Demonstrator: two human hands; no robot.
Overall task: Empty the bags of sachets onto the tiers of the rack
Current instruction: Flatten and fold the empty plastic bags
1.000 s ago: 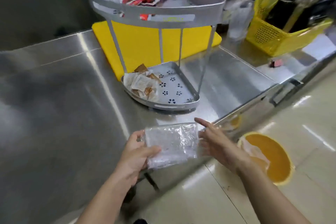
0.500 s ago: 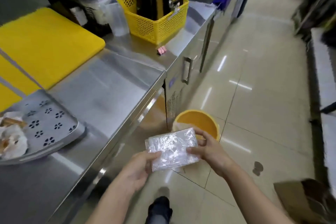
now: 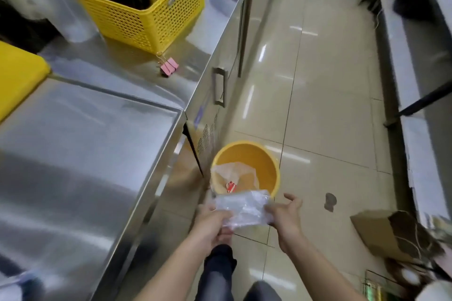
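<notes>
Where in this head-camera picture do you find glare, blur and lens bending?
Head view: glare streaks the steel counter and the floor tiles; motion blur smears the cardboard box and the plastic bag; the wide lens bows the counter's edge.

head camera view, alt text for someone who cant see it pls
A left hand grips a clear plastic bag by a yellow bucket on the floor, with the right hand open at the bag's other end. Crumpled plastic lies in the bucket; a steel counter bearing a yellow basket runs along the left.

left hand (image 3: 215,223) gripping the clear bag (image 3: 244,208), right hand (image 3: 286,212) fingers spread, both forearms extended forward
</notes>
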